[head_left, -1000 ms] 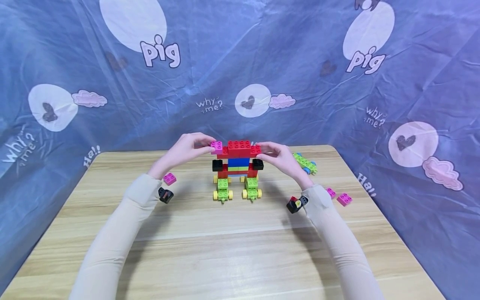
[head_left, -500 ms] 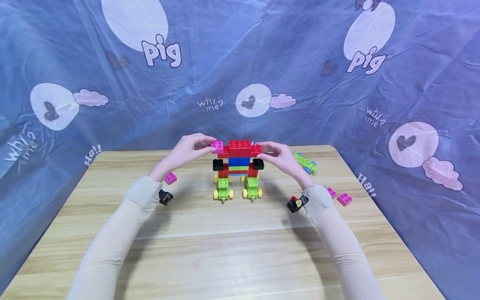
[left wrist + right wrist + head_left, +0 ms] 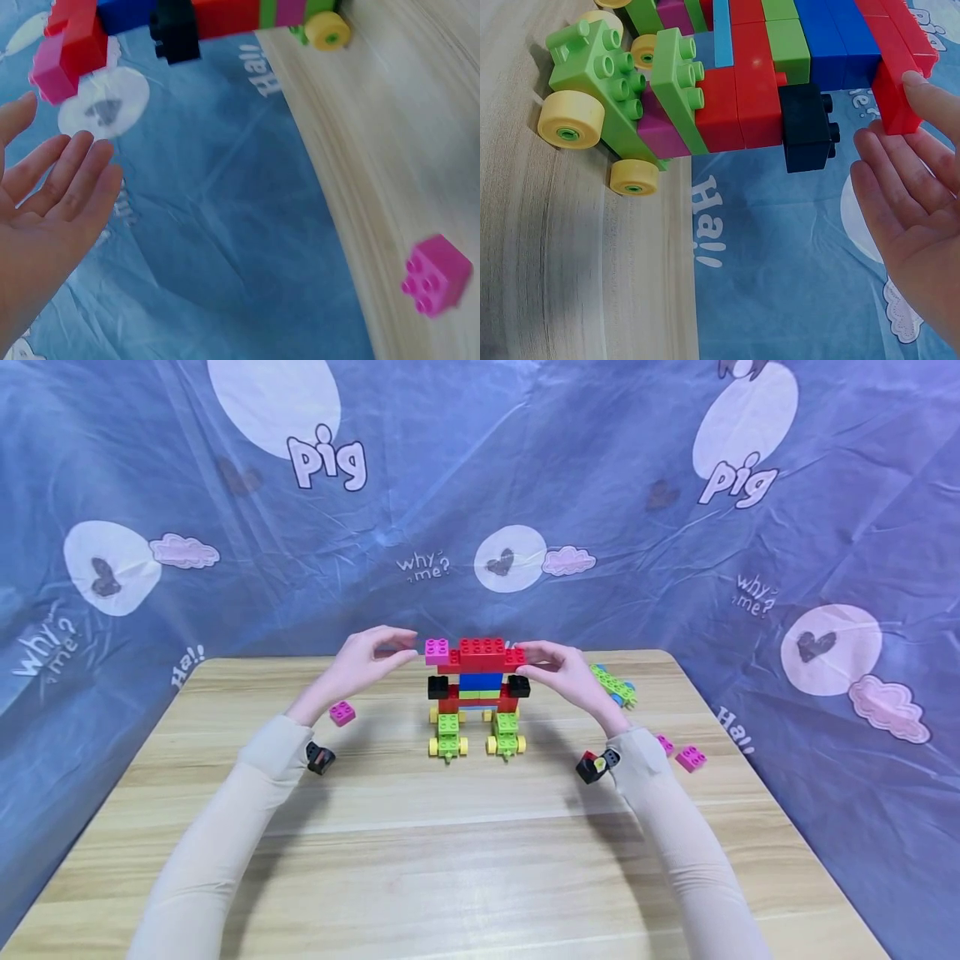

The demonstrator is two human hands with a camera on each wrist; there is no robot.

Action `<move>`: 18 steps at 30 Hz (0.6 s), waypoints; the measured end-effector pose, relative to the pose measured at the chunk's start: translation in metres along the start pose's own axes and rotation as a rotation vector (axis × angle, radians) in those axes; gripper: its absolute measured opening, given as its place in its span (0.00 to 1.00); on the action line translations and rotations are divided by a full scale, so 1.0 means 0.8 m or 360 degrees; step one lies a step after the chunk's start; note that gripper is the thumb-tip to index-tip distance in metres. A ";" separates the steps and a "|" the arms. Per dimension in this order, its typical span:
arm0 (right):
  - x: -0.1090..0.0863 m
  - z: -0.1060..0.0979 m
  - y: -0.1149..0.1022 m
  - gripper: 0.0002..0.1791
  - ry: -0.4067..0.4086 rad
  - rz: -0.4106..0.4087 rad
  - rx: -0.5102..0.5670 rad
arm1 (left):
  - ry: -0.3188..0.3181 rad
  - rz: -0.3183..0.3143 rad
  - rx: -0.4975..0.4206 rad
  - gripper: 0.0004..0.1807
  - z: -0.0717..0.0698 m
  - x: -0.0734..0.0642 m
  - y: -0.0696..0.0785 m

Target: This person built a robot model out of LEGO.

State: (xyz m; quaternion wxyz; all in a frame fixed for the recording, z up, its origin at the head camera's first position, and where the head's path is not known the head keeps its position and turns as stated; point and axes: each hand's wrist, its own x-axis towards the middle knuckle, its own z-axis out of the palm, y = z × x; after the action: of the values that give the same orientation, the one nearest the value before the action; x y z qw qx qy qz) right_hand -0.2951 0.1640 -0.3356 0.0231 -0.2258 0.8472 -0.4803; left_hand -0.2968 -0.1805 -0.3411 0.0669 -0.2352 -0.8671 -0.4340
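A figure of toy building bricks stands upright on the table, with a blue middle (image 3: pixel 481 682), black side bricks (image 3: pixel 438 687) and lime-green wheeled feet (image 3: pixel 447 742). A pink brick (image 3: pixel 437 652) sits on the left end of its red top row (image 3: pixel 482 651). My left hand (image 3: pixel 369 662) hovers just left of that pink brick; in the left wrist view its fingers (image 3: pixel 75 176) are spread and hold nothing. My right hand (image 3: pixel 561 675) pinches the red brick (image 3: pixel 895 90) at the row's right end, thumb on one side and fingertips on the other.
One loose pink brick (image 3: pixel 342 713) lies on the table (image 3: pixel 465 860) at left, two more (image 3: pixel 691 758) at right near the right sleeve. A lime-green wheeled base (image 3: pixel 613 685) is behind the right hand. Printed blue cloth (image 3: pixel 420 485) hangs behind and beside the table.
My left hand has let go of the pink brick and drawn back to the left; the brick stays on the figure. My right hand keeps its pinch on the red brick.
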 end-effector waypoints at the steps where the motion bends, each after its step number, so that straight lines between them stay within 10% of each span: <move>1: -0.002 0.000 -0.004 0.24 -0.0003 -0.0002 0.0000 | 0.0014 -0.0017 0.0007 0.21 -0.003 -0.003 -0.004; 18: -0.003 0.000 -0.005 0.24 -0.0001 0.0018 0.0023 | -0.0001 -0.0287 0.0146 0.26 -0.038 -0.071 -0.101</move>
State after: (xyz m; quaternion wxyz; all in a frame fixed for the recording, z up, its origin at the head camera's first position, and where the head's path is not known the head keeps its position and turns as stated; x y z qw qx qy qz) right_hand -0.2915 0.1630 -0.3325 0.0278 -0.2211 0.8450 -0.4861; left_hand -0.2871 -0.2655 -0.3986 0.0381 -0.1529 -0.9037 -0.3981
